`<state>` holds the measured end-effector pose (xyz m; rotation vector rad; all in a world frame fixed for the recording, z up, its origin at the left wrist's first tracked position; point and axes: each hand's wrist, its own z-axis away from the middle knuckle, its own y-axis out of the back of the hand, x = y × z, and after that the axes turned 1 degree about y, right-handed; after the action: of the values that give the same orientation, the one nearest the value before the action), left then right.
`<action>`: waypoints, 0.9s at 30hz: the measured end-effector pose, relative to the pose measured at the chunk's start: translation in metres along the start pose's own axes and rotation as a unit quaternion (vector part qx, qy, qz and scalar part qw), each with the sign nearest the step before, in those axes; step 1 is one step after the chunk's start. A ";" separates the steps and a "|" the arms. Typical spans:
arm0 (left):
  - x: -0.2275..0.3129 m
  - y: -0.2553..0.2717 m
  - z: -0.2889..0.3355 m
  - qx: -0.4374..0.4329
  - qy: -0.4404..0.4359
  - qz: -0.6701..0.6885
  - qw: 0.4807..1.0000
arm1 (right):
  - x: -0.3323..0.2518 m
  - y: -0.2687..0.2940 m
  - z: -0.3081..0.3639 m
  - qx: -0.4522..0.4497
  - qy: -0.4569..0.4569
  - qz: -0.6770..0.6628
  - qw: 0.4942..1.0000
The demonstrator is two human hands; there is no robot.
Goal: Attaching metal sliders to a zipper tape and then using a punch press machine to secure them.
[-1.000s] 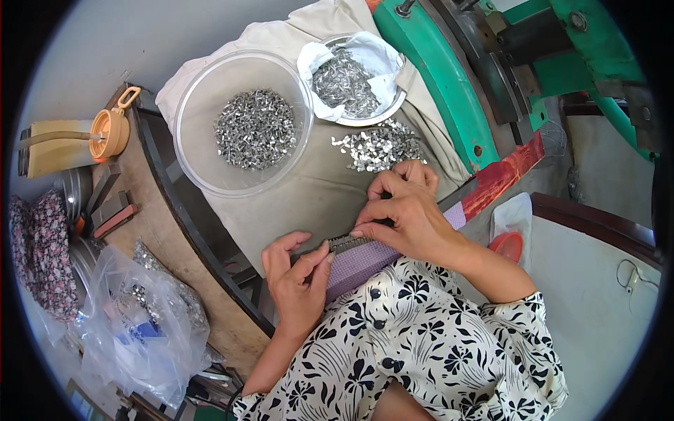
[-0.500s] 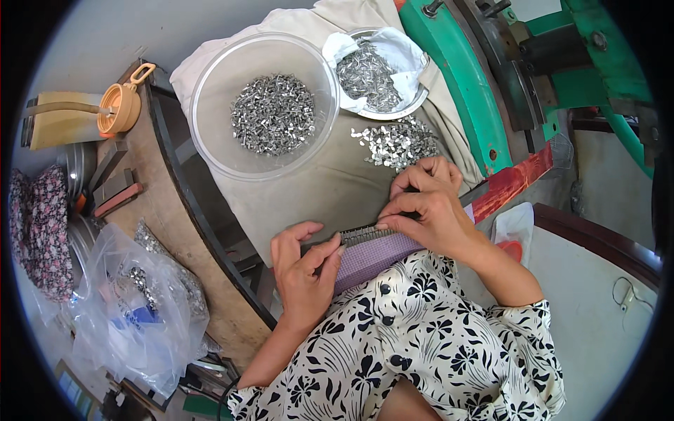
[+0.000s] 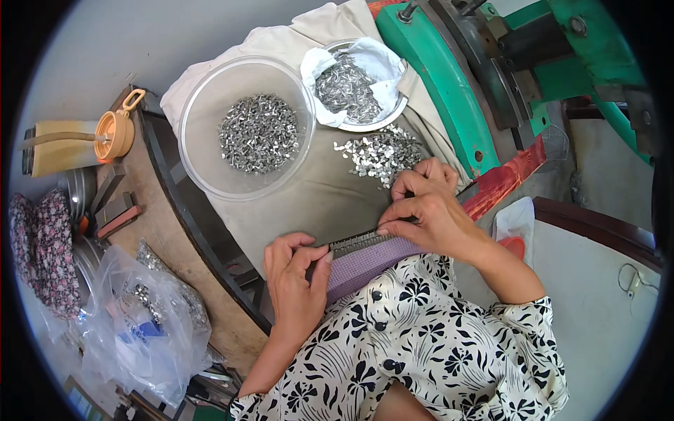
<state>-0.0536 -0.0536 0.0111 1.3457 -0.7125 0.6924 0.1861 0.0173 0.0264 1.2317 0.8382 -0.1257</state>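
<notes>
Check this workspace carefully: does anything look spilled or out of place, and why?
One thing: the heap of small shiny metal pieces lies loose on the cloth, while other metal bits sit in the clear tub and lined bowl. It may be deliberate, since the heap is compact and close to the right hand.

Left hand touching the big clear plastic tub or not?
Apart. The head view shows it: a band of grey-brown cloth is visible between the left hand and the nearest rim of the clear plastic tub.
</notes>
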 end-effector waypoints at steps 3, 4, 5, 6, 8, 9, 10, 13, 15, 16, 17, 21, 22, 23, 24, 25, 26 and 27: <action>0.003 0.000 -0.004 -0.016 -0.002 -0.025 1.000 | 0.001 0.003 0.001 -0.001 0.001 0.004 1.000; 0.004 0.000 -0.005 -0.024 0.002 -0.031 0.999 | 0.002 0.003 0.000 0.001 0.003 0.003 1.000; 0.005 0.000 -0.007 -0.031 0.006 -0.036 0.999 | 0.002 0.003 0.000 0.002 0.001 0.003 1.000; 0.006 0.000 -0.008 -0.033 0.005 -0.036 0.999 | 0.002 0.002 0.000 0.003 0.002 0.000 1.000; 0.007 0.001 -0.009 -0.044 0.011 -0.048 0.998 | 0.004 0.003 -0.001 0.003 0.006 -0.004 1.000; 0.007 0.002 -0.010 -0.044 0.011 -0.049 0.998 | 0.005 0.005 0.000 -0.003 0.004 -0.004 1.000; 0.008 0.001 -0.010 -0.047 0.011 -0.058 0.997 | 0.005 0.006 0.000 -0.009 0.002 -0.003 1.000; 0.009 0.001 -0.012 -0.052 0.009 -0.073 0.996 | 0.001 0.006 -0.003 -0.006 0.005 0.002 1.000; 0.010 0.001 -0.013 -0.055 0.006 -0.079 0.995 | -0.001 0.004 -0.003 -0.003 0.003 0.008 1.000; 0.010 0.001 -0.013 -0.055 0.007 -0.081 0.995 | -0.001 0.003 -0.004 -0.006 0.000 0.005 1.000; 0.010 0.001 -0.013 -0.055 0.008 -0.082 0.995 | -0.001 0.003 -0.004 -0.008 -0.002 0.001 1.000; 0.009 0.001 -0.013 -0.052 0.005 -0.081 0.995 | 0.001 0.006 -0.003 -0.005 -0.005 0.000 1.000; 0.009 0.001 -0.013 -0.052 0.006 -0.080 0.995 | 0.003 0.008 -0.001 -0.011 -0.005 0.004 1.000; 0.009 0.001 -0.013 -0.053 0.007 -0.079 0.995 | 0.005 0.009 0.000 -0.017 -0.004 0.007 1.000; 0.009 0.000 -0.013 -0.052 0.009 -0.080 0.995 | 0.007 0.009 0.000 -0.016 -0.002 0.003 1.000; 0.009 0.000 -0.013 -0.053 0.007 -0.080 0.995 | 0.007 0.010 0.000 -0.016 -0.003 0.003 1.000; 0.009 0.000 -0.014 -0.054 0.005 -0.080 0.995 | 0.006 0.011 -0.001 -0.018 0.000 0.001 1.000; 0.009 0.000 -0.014 -0.055 0.005 -0.081 0.995 | 0.005 0.011 -0.001 -0.021 0.002 -0.001 1.000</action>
<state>-0.0472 -0.0394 0.0175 1.2811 -0.6175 0.5236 0.1951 0.0239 0.0316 1.1926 0.8421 -0.1071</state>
